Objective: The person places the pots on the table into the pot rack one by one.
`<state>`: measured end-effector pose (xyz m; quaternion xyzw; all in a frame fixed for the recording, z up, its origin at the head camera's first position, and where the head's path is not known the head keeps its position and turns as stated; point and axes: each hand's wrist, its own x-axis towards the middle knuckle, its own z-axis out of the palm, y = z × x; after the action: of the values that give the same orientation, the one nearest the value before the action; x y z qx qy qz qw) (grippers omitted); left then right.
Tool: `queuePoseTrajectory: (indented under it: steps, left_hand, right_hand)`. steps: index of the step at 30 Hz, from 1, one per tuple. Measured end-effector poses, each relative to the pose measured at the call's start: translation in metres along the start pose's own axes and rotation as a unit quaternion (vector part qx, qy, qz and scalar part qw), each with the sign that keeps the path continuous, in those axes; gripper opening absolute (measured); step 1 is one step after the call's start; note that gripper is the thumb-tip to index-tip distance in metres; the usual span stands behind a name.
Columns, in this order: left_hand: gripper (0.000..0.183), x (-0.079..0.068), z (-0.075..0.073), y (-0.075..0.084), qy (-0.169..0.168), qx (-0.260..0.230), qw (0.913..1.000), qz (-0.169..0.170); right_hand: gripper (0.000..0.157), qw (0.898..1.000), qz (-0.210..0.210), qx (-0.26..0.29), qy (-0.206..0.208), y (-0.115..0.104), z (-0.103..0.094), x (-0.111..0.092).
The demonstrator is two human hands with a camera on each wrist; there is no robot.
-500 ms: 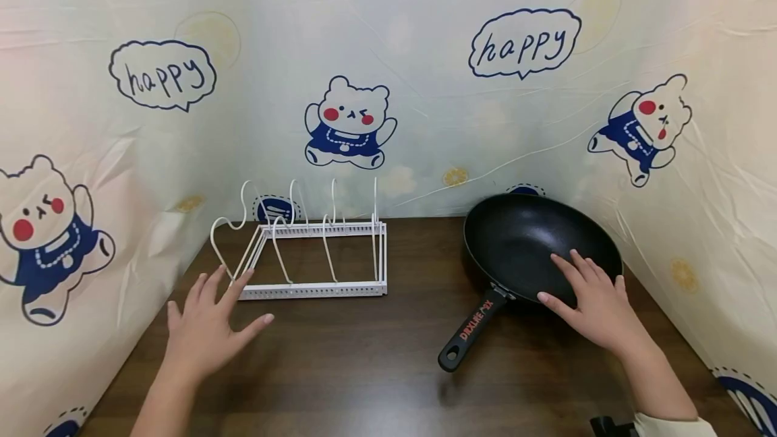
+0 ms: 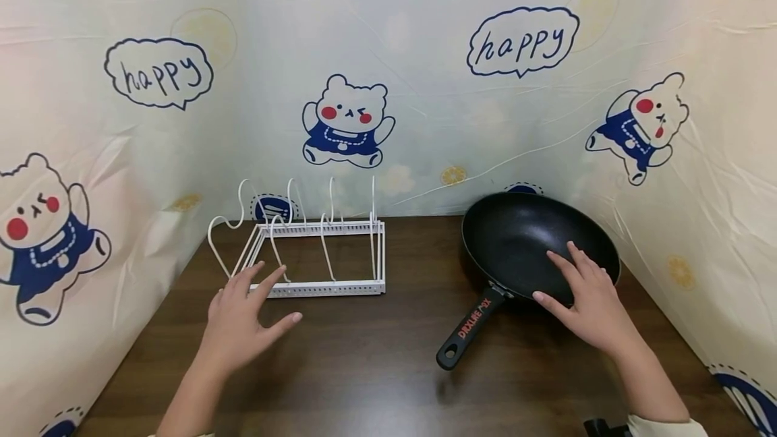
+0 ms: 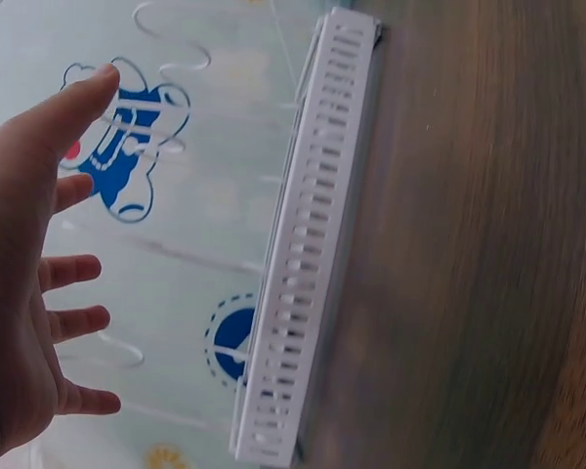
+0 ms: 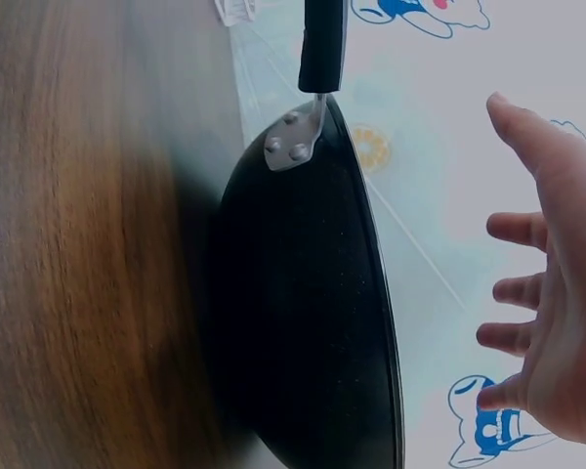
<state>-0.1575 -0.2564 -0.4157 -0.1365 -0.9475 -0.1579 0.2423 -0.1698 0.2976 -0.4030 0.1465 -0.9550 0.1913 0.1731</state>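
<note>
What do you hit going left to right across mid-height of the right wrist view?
Table → pan → strip of pale backdrop → right hand.

Booth-like setting, room type unclear, bear-print sheeting (image 2: 425, 25) on three sides, brown wood-grain tabletop (image 2: 352, 369)

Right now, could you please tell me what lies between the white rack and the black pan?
Only bare tabletop separates the white rack from the black pan, in the head view.
</note>
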Motion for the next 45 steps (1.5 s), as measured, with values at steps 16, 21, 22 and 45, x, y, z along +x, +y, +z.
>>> queuePoseTrajectory:
  steps: [16,21,22,45]
  left_hand:
    - [0.074,0.008,0.030,0.037,0.006,-0.100,0.9941,0.041]
    - [0.073,0.012,0.037,0.051,-0.015,-0.150,0.9875,0.044]
    - [0.073,0.012,0.038,0.053,-0.021,-0.158,0.9862,0.044]
    - [0.042,0.018,0.080,0.103,-0.135,-0.434,0.8892,0.047]
  right_hand:
    - [0.065,0.986,0.008,0.161,0.050,-0.024,0.014,-0.013]
    - [0.063,0.980,0.015,0.179,0.084,-0.032,0.022,-0.014]
    - [0.062,0.978,0.016,0.185,0.092,-0.033,0.024,-0.014]
    - [0.026,0.802,0.310,0.510,0.030,-0.072,0.065,-0.018]
